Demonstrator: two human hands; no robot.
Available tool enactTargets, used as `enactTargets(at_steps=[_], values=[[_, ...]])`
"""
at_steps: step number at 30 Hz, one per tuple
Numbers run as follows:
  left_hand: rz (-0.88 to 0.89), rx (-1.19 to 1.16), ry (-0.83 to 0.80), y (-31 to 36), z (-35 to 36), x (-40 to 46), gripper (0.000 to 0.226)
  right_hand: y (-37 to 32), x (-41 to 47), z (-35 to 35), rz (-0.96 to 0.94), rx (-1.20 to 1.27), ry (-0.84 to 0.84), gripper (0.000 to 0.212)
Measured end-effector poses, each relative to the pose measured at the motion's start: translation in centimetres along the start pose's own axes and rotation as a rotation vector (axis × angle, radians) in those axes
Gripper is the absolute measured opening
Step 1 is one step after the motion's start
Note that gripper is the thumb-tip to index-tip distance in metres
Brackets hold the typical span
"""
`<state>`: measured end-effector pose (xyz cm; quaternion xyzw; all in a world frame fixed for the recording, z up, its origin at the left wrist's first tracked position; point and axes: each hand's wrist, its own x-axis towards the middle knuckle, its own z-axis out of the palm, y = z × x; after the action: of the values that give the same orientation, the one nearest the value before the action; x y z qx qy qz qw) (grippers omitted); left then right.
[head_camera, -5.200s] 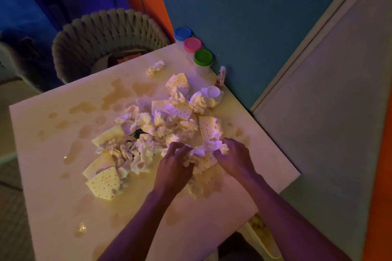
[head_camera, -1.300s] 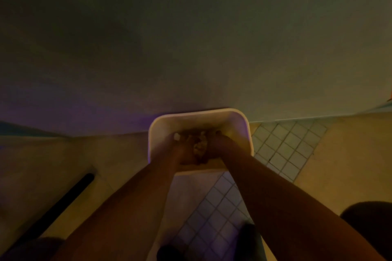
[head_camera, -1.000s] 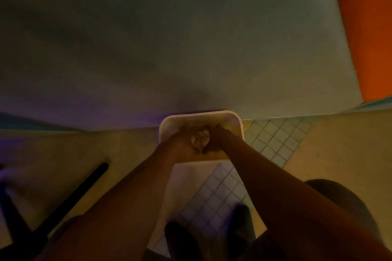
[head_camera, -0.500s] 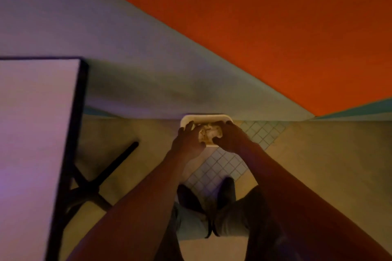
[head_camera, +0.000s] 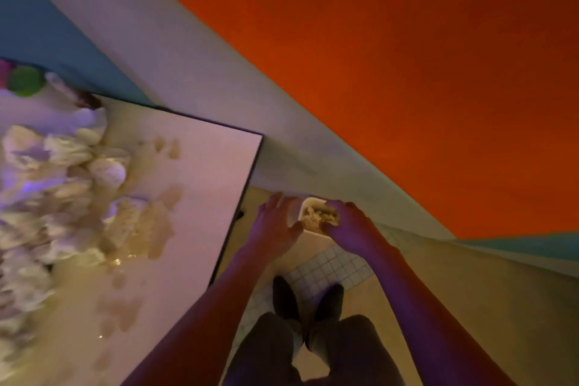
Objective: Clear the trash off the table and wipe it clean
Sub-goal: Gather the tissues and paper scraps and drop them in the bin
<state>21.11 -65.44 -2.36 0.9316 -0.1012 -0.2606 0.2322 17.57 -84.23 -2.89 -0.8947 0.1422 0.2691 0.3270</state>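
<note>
Both hands hang over the white bin (head_camera: 316,230): left hand (head_camera: 275,227) with fingers spread apart, right hand (head_camera: 351,229) loosely curled, holding nothing. Crumpled paper (head_camera: 56,185) lies at the bench's (head_camera: 200,172) nine o'clock. No writing is readable.

A pale square table with a dark edge (head_camera: 200,172) is filling the view from nine to seven o'clock. A heap of crumpled white paper trash (head_camera: 53,191) is lying on it at nine o'clock, brownish liquid stains (head_camera: 153,229) are spreading beside the heap, and a green-lidded tub (head_camera: 25,81) is standing at ten o'clock.
</note>
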Motion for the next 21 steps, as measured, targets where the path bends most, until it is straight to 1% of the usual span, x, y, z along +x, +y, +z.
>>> enactTargets(at_steps=[4,11,17,21], values=[[-0.006,-0.026,0.082,-2.2,-4.1,-3.6,0.063,-5.7,-1.7,-0.3,-0.080,-0.037,0.003,0.055],[-0.117,-0.108,0.226,-7.4,-9.7,-9.1,0.059,-14.9,-2.6,1.0,-0.234,-0.135,-0.010,0.056],[-0.282,-0.172,0.349,-12.5,-12.2,-13.5,0.056,-21.4,-2.3,3.8,-0.384,-0.224,-0.070,0.053],[-0.390,-0.183,0.400,-15.8,-12.9,-15.4,0.057,-24.8,-1.8,5.8,-0.461,-0.258,-0.123,0.053]])
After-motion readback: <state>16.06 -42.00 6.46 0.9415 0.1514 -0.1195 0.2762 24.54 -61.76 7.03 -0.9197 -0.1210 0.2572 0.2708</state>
